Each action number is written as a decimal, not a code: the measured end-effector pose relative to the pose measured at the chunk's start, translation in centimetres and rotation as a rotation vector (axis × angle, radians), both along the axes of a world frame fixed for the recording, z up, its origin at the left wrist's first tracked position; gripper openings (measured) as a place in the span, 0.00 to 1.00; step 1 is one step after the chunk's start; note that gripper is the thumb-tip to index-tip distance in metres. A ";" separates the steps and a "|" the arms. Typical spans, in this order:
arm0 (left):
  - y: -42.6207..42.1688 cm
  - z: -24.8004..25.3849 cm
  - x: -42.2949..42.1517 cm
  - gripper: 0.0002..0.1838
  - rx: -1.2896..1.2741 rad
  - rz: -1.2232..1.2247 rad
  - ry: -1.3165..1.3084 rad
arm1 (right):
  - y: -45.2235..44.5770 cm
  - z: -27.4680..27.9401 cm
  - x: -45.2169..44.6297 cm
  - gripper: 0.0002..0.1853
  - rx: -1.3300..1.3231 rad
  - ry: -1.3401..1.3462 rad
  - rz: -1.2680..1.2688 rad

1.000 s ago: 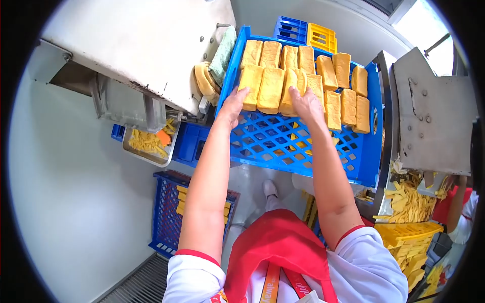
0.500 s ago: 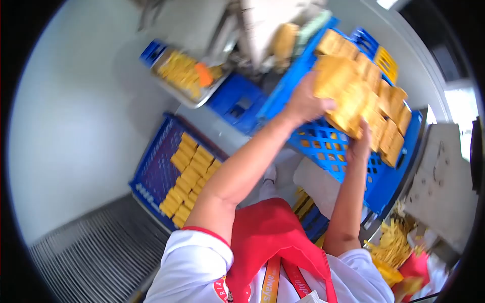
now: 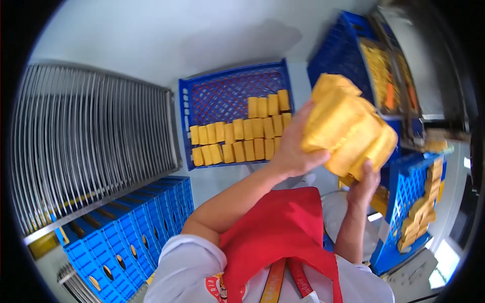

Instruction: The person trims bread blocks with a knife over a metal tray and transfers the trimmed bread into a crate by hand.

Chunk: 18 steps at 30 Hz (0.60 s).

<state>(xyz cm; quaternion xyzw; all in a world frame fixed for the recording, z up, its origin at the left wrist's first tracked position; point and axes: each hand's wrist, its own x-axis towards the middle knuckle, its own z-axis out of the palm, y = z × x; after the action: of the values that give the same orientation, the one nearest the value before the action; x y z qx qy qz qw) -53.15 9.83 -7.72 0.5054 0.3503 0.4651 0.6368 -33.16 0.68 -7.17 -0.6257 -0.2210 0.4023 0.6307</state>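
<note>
Between both hands I carry a stack of yellow oblong packets (image 3: 346, 131), several pressed side by side. They look like wrapped, loaf-shaped pieces; their exact kind is unclear. My left hand (image 3: 298, 146) grips the stack's left side, thumb on the near face. My right hand (image 3: 365, 184) holds the lower right corner, its far fingers hidden behind the packets. Left of the stack, on the floor, lies a shallow blue crate (image 3: 184, 108) with a mesh bottom. Similar packets (image 3: 248, 129) stand in rows across its near part, and bare mesh shows at its far left.
A blue crate (image 3: 404, 184) with more packets is at the right. Behind it, a tray of yellow strips (image 3: 379, 70) holds something orange. A slatted metal rack (image 3: 96, 141) stands left, above stacked blue crates (image 3: 126, 242). A white wall (image 3: 151, 40) runs behind.
The view has swung left. My hands have lifted the packets away from the blue crate at the right, and they are now in the air nearer the floor crate.
</note>
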 end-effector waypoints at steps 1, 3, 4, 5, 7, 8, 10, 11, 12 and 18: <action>0.6 -2.1 -3.1 0.52 -0.070 0.104 -0.035 | 2.8 -2.2 -3.8 0.33 -0.034 -0.001 0.079; 2.0 -5.0 -9.3 0.51 -0.248 0.228 -0.048 | 7.1 -8.7 -8.8 0.27 -0.156 0.174 0.224; 2.7 -7.7 -12.1 0.50 -0.277 0.302 -0.002 | 9.2 -11.8 -11.7 0.28 -0.193 0.236 0.300; 3.5 -10.9 -14.7 0.49 -0.305 0.373 0.045 | 11.3 -13.9 -14.5 0.29 -0.276 0.248 0.376; 4.9 -16.7 -19.6 0.47 -0.340 0.458 0.090 | 14.7 -22.5 -18.6 0.31 -0.308 0.294 0.557; 5.6 -19.6 -21.6 0.45 -0.363 0.513 0.140 | 16.3 -25.5 -20.8 0.31 -0.335 0.389 0.607; 7.0 -25.1 -25.0 0.43 -0.397 0.557 0.250 | 18.9 -29.7 -24.7 0.30 -0.352 0.398 0.664; 7.6 -27.8 -26.4 0.42 -0.404 0.576 0.361 | 20.1 -31.5 -26.1 0.30 -0.365 0.410 0.692; 8.2 -30.3 -27.5 0.42 -0.440 0.577 0.359 | 21.1 -33.8 -27.3 0.30 -0.360 0.427 0.728; 11.4 -40.5 -31.6 0.36 -0.544 0.653 0.226 | 24.4 -46.1 -31.4 0.32 -0.328 0.388 0.833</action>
<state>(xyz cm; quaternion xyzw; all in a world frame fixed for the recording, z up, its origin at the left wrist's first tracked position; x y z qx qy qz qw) -84.70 21.26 -48.20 0.2299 0.6689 0.4745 0.5240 -64.51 25.09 -53.24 -0.4887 -0.2645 0.7591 0.3390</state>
